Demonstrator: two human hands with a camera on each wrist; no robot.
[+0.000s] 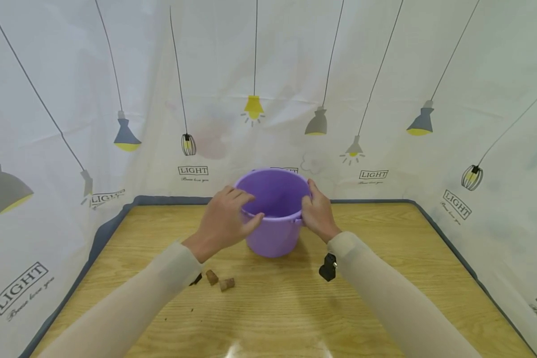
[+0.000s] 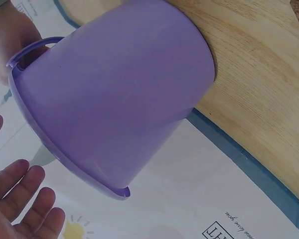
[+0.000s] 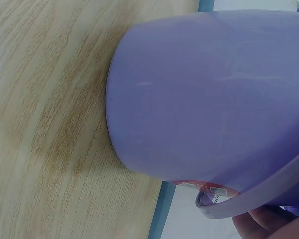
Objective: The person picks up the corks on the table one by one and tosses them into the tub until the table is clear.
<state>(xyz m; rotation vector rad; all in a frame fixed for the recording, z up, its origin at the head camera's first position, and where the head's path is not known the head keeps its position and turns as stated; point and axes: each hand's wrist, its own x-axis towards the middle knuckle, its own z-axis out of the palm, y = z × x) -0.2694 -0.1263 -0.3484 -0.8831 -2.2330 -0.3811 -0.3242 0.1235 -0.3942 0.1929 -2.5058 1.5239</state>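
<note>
A purple plastic bucket (image 1: 274, 237) stands upright on the wooden table, its open top facing up. My right hand (image 1: 318, 210) grips the bucket's right rim, with the thumb on the near side. In the right wrist view, those fingers (image 3: 259, 221) show just beyond the rim, near a red label. My left hand (image 1: 225, 214) hovers at the left rim, fingers spread and loosely bent. The left wrist view shows its fingertips (image 2: 35, 174) apart from the bucket wall (image 2: 114, 94). The bucket's handle (image 2: 37, 47) lies against the rim by my right hand.
Two small brown cork-like pieces (image 1: 219, 281) lie on the wooden table (image 1: 273, 318), left of the bucket and near my left forearm. Dark specks are scattered closer to me. A white sheet printed with lamps (image 1: 286, 59) rises behind and along both sides.
</note>
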